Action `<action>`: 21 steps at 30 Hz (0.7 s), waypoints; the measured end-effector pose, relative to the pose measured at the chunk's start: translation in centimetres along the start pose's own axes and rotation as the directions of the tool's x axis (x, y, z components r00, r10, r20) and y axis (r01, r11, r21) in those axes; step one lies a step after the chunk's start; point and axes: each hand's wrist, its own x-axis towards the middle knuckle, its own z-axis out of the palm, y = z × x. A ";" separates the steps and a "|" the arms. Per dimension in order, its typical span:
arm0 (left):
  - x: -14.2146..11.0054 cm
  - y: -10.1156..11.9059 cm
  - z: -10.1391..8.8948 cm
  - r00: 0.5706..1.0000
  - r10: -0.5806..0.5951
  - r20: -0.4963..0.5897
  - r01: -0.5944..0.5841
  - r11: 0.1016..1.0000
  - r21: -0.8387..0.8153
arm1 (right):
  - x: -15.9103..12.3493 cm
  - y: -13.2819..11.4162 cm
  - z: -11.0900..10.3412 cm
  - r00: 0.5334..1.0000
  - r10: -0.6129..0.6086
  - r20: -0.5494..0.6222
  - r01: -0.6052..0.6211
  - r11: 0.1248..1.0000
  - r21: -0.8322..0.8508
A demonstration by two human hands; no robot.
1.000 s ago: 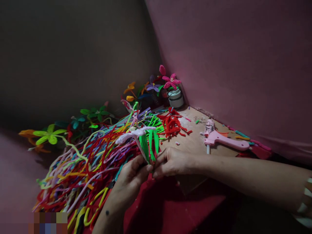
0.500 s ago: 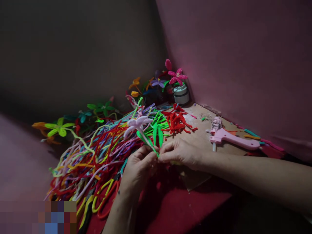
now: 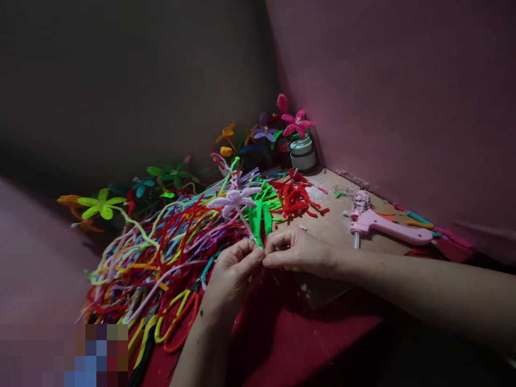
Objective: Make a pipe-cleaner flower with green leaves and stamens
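Over the worktop's near edge, the lilac flower has its petals; whether the green leaves are fastened, I can't tell. The left hand pinches their base; the right hand's fingertips meet alongside, hold unclear.

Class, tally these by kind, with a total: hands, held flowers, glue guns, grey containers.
Hands: 2 (left hand, right hand)
Held flowers: 1 (pale flower)
Glue guns: 1 (pink glue gun)
Grey containers: 1 (lidded container)
Total: 5
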 end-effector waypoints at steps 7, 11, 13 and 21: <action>-0.5 0.5 -0.2 0.999 0.032 -0.012 -0.031 0.994 0.102 | 0.0 0.3 0.1 0.992 0.063 0.111 -0.085 0.974 0.210; -0.6 0.6 -0.2 0.999 0.035 0.032 -0.037 0.996 0.085 | 0.1 0.3 0.0 0.977 0.143 0.157 -0.191 0.914 0.359; -0.7 0.5 -0.1 0.999 0.043 0.024 -0.045 0.996 0.074 | 0.2 0.2 -0.1 0.973 0.161 0.165 -0.211 0.910 0.356; -0.1 -0.2 0.3 0.995 0.088 -0.038 -0.089 0.996 -0.029 | 0.3 0.4 -0.3 0.991 0.065 0.115 -0.095 0.955 0.280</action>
